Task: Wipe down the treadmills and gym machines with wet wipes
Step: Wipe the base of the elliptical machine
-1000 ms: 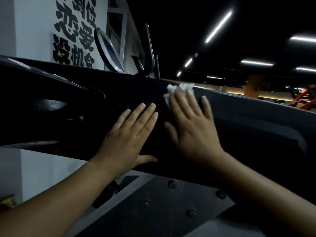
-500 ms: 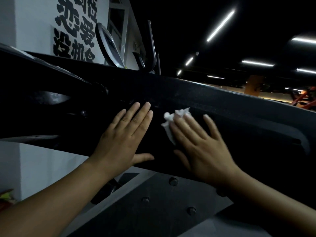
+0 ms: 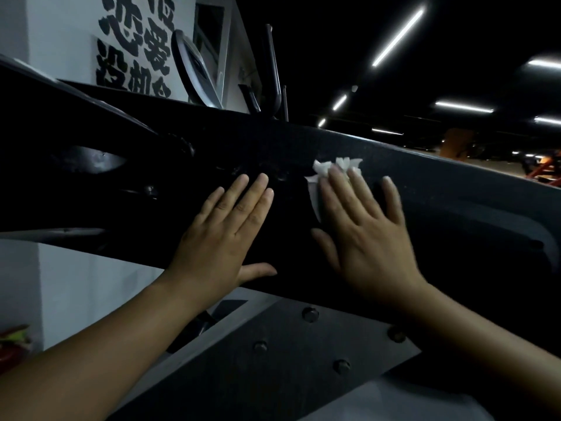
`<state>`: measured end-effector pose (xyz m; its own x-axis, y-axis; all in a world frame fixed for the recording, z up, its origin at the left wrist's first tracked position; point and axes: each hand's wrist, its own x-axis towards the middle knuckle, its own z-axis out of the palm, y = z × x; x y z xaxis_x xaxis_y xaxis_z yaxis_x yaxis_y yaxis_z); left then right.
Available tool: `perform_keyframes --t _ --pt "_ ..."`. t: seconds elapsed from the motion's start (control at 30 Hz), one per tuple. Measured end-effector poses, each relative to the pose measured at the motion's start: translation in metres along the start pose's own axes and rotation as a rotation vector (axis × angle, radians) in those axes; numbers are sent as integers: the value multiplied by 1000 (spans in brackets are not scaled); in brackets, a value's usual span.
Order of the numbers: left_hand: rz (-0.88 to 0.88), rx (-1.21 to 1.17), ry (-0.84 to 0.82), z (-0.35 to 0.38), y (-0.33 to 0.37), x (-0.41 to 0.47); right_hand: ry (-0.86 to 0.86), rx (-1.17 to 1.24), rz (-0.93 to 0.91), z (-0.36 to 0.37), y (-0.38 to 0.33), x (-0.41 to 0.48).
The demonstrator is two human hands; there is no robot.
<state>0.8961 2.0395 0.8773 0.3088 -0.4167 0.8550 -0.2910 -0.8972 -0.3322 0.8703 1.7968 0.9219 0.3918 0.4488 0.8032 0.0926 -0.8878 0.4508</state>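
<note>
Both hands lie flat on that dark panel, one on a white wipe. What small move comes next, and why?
Probably the right hand slides the wipe rightward along the black panel. Its straight fingers press the wipe flat near the panel's upper edge, a long stretch of panel lies that way, and the left hand blocks the other side.

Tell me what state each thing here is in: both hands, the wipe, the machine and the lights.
left hand: flat, fingers straight, pressed on the black panel
right hand: flat, fingers spread, pressing the wipe to the panel
wet wipe: crumpled, mostly hidden under the right fingers
black panel: dark and matte; too dim to tell wet from dry
ceiling lights: on
bolts: seated in the grey plate
</note>
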Motion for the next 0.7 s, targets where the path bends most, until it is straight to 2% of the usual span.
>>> perform_keyframes --t 0.03,0.1,0.17,0.2,0.33,0.37,0.43,0.53,0.7 --pt "2 -3 0 -1 -1 0 -3 27 -15 2 -10 1" --pt "25 7 -6 -1 -5 -2 -61 16 -197 18 -26 -27" --pt "51 40 -18 0 -10 -6 -117 -67 -363 26 -18 -63" --pt "57 58 -25 0 -11 -8 -111 -100 -381 25 -6 -69" --pt "53 52 -26 2 -9 -11 -16 -78 -133 12 3 -31" --pt "50 47 -25 1 -10 -11 -15 -52 -139 14 -7 -29" --pt "55 46 -23 1 -12 -11 -69 -44 -289 30 -24 -51" --pt "69 64 -23 2 -13 -13 -132 -155 -495 36 -5 -91" --pt "57 31 -23 3 -11 -11 -28 -120 -252 25 -2 -53"
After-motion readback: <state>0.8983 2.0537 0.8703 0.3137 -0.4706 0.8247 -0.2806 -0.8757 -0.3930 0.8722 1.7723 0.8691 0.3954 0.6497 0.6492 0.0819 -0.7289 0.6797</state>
